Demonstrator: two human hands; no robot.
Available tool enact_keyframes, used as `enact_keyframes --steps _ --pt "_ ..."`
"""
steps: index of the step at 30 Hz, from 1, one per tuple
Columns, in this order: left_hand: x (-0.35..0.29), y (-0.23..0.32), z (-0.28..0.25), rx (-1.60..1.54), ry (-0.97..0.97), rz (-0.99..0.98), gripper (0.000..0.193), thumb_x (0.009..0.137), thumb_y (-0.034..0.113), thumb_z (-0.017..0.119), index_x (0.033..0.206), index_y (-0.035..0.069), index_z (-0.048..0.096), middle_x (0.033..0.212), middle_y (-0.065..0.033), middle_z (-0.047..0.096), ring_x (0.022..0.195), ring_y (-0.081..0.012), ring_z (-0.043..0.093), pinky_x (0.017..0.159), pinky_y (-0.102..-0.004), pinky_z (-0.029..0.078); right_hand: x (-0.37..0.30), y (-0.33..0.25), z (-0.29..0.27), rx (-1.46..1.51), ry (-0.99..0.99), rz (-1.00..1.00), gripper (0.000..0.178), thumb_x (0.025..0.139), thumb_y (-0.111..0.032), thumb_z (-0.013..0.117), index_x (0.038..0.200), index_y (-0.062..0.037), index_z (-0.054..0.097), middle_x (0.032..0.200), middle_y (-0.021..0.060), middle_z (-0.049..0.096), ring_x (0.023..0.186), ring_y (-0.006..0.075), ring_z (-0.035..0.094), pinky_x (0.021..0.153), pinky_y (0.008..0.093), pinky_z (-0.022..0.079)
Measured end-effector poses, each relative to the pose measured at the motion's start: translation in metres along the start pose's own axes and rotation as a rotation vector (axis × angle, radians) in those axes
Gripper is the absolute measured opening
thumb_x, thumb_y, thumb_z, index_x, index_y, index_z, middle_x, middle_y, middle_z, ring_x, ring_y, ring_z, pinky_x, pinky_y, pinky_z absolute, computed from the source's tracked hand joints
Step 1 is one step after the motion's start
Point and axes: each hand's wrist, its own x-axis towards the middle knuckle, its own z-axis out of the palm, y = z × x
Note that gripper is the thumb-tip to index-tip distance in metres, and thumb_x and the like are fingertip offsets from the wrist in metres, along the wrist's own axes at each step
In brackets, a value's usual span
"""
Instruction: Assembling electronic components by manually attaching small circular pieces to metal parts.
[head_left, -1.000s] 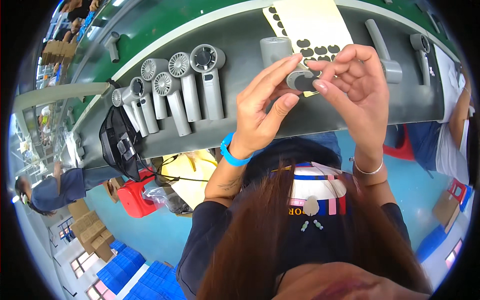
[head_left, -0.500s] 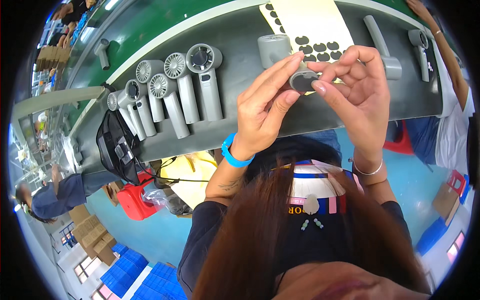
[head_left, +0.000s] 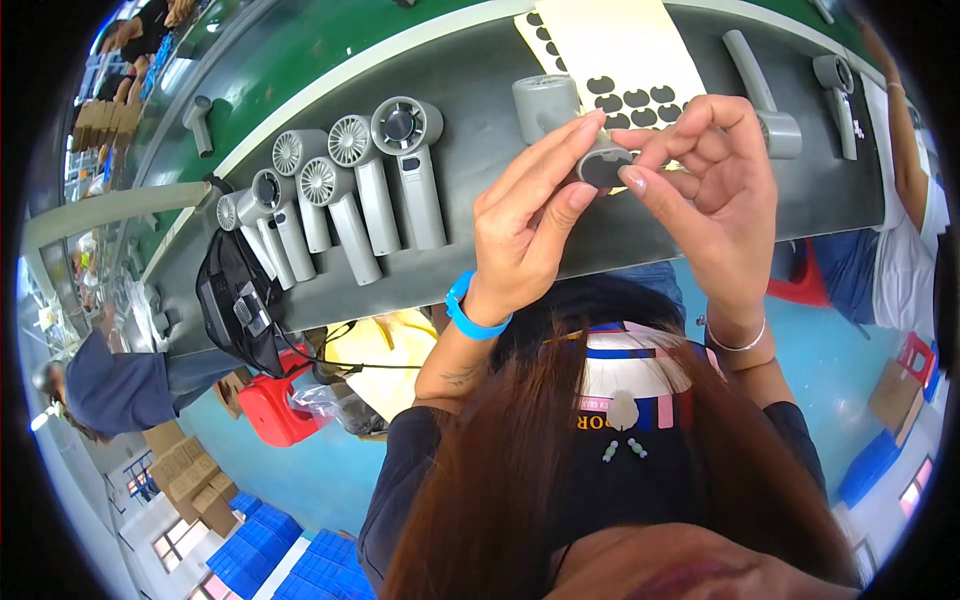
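Note:
My left hand (head_left: 525, 215) is wrapped round the handle of a grey handheld fan (head_left: 546, 108), whose round head points away from me. The handle's end faces me and carries a dark oval sticker (head_left: 604, 169) with a notched edge. With thumb and forefinger, my right hand (head_left: 715, 190) pinches at the right edge of this sticker. Behind my hands lies a pale yellow sheet (head_left: 625, 40) bearing rows of similar dark stickers; my fingers hide its lower part.
Several grey handheld fans (head_left: 420, 190) lie on the dark table (head_left: 480, 130) at left, beside a black bag (head_left: 235, 290). Another grey fan (head_left: 778, 135) lies to the right. A co-worker's arm (head_left: 905, 140) shows at far right. A red stool (head_left: 275, 410) stands below.
The sticker end of the fan has shifted slightly left and turned to show more of its face. My right fingers stay at its edge. The sheet has shifted slightly.

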Motion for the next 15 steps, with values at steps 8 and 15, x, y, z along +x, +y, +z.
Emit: enact_keyframes --steps 8,15 --pt "0.003 0.0 0.006 -0.072 0.013 0.028 0.035 0.09 0.002 0.058 0.125 -0.001 0.057 0.124 -0.019 0.058 0.097 -0.0185 0.062 0.076 -0.0302 0.057 -0.002 -0.006 0.003 -0.079 0.034 0.006 0.037 0.079 0.012 0.062 0.105 -0.0025 0.042 0.091 0.0082 0.059 0.1 0.0196 0.063 0.08 0.0263 0.054" --pt "0.0 -0.001 0.006 -0.057 0.048 -0.015 0.039 0.084 -0.002 0.064 0.122 -0.001 0.059 0.121 -0.0168 0.06 0.087 -0.0126 0.061 0.071 -0.0245 0.055 -0.005 -0.01 0.005 -0.233 0.014 0.015 0.037 0.081 0.009 0.062 0.11 -0.0029 0.041 0.089 0.0072 0.061 0.1 0.0194 0.064 0.08 0.0257 0.053"
